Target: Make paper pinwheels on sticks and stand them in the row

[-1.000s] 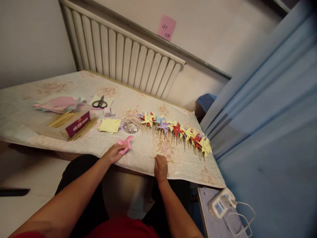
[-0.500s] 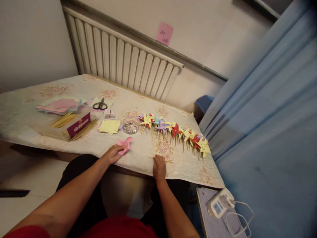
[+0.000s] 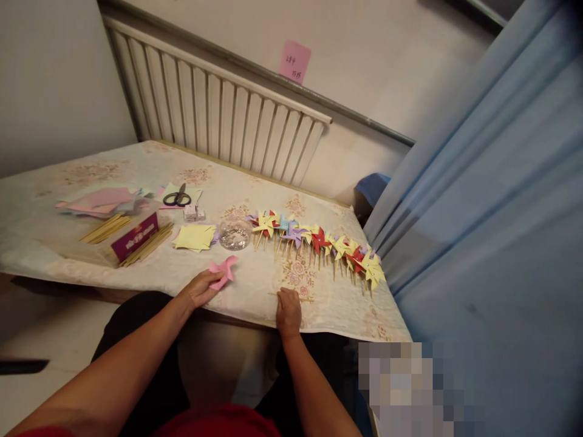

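Observation:
Pinched in my left hand is a pink paper pinwheel with folded blades, held above the table's front edge. My right hand is closed on a thin wooden stick, which lies crosswise and pokes out on both sides of the fingers. Beyond the left hand stands a clear round dish of small shiny metal pieces. A row of finished pinwheels on sticks, yellow, red, purple and blue, runs along the table to the right.
A flowered cloth covers the table. Yellow paper squares, bundled sticks beside a purple label, small boxes, black scissors and pastel sheets lie left. A radiator stands behind; a blue curtain hangs right.
The view has shifted slightly, so most things sit a little further left. Both hands keep their holds on the pinwheel and the stick, with little other movement.

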Motion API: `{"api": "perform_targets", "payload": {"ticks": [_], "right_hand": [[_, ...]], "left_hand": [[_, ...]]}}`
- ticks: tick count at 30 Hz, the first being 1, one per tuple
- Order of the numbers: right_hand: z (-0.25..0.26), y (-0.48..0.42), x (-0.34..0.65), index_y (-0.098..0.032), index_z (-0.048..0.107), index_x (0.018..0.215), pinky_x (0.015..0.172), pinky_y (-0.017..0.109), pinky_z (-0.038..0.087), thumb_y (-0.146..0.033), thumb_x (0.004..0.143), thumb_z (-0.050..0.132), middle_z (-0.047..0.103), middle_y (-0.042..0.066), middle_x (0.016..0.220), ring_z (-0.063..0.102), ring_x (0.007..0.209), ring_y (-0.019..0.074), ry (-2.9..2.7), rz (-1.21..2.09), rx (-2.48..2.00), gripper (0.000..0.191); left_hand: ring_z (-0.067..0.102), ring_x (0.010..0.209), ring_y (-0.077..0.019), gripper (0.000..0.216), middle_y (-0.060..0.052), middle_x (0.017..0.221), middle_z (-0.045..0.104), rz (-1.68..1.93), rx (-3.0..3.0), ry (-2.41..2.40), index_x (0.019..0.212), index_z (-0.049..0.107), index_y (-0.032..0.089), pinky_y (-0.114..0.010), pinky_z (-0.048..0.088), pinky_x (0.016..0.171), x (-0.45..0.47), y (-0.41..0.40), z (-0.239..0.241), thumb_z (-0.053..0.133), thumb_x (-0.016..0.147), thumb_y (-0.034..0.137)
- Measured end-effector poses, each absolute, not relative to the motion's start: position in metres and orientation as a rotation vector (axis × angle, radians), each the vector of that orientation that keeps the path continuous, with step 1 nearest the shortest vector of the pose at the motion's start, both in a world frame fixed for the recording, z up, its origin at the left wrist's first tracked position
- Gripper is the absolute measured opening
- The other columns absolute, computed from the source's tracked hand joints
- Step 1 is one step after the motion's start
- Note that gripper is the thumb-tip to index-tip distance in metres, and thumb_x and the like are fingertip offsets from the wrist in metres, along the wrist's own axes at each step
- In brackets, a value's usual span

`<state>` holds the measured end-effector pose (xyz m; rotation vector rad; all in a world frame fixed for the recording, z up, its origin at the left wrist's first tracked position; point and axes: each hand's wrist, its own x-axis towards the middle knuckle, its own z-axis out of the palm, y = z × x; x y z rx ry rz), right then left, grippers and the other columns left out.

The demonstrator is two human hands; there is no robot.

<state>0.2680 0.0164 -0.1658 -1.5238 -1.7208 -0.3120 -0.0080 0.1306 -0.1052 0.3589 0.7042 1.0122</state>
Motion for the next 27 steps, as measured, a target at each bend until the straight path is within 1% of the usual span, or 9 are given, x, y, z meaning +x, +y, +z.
{"api": "perform_targets", "payload": {"ticks": [6, 12, 15, 20, 27], "right_hand": [[-0.166, 0.015, 0.266, -0.018, 0.071, 0.102, 0.096, 0.041, 0.048, -0.006, 0.092, 0.049, 0.070, 0.011, 0.107, 0.058, 0.104, 0.0222, -1.696, -0.266, -1.541, 0.027], [-0.165, 0.014, 0.265, -0.017, 0.070, 0.103, 0.094, 0.041, 0.049, -0.004, 0.089, 0.048, 0.070, 0.012, 0.106, 0.057, 0.105, 0.0223, -1.691, -0.238, -1.535, 0.029], [-0.166, 0.015, 0.265, -0.017, 0.070, 0.102, 0.095, 0.041, 0.050, -0.003, 0.088, 0.048, 0.069, 0.012, 0.107, 0.057, 0.105, 0.0226, -1.695, -0.241, -1.525, 0.029], [-0.165, 0.014, 0.263, -0.018, 0.069, 0.101, 0.095, 0.041, 0.050, -0.001, 0.087, 0.048, 0.069, 0.011, 0.106, 0.056, 0.105, 0.0229, -1.677, -0.228, -1.529, 0.030], [-0.163, 0.014, 0.263, -0.018, 0.069, 0.104, 0.096, 0.040, 0.050, 0.000, 0.087, 0.048, 0.069, 0.011, 0.106, 0.056, 0.106, 0.0222, -1.682, -0.209, -1.543, 0.032]], "left_hand": [[0.071, 0.068, -0.0164, 0.023, -0.012, 0.081, 0.074, 1.012, 0.350, 0.721, 0.088, 0.069, 0.004, -0.025, 0.063, 0.068, -0.007, 0.129, -0.099, 0.058, 0.076, -0.013], [0.071, 0.066, -0.0156, 0.026, -0.011, 0.080, 0.074, 1.033, 0.332, 0.769, 0.090, 0.067, 0.004, -0.025, 0.063, 0.070, -0.006, 0.126, -0.091, 0.057, 0.074, -0.014], [0.071, 0.067, -0.0154, 0.027, -0.009, 0.080, 0.074, 1.025, 0.340, 0.789, 0.089, 0.067, 0.006, -0.025, 0.063, 0.070, -0.006, 0.126, -0.091, 0.057, 0.074, -0.014], [0.072, 0.070, -0.0160, 0.028, -0.008, 0.083, 0.074, 1.023, 0.368, 0.791, 0.090, 0.069, 0.011, -0.026, 0.063, 0.071, -0.007, 0.127, -0.092, 0.058, 0.076, -0.012], [0.072, 0.071, -0.0155, 0.031, -0.008, 0.088, 0.074, 1.020, 0.355, 0.825, 0.094, 0.068, 0.010, -0.027, 0.063, 0.072, -0.006, 0.127, -0.094, 0.055, 0.077, -0.012]]}}
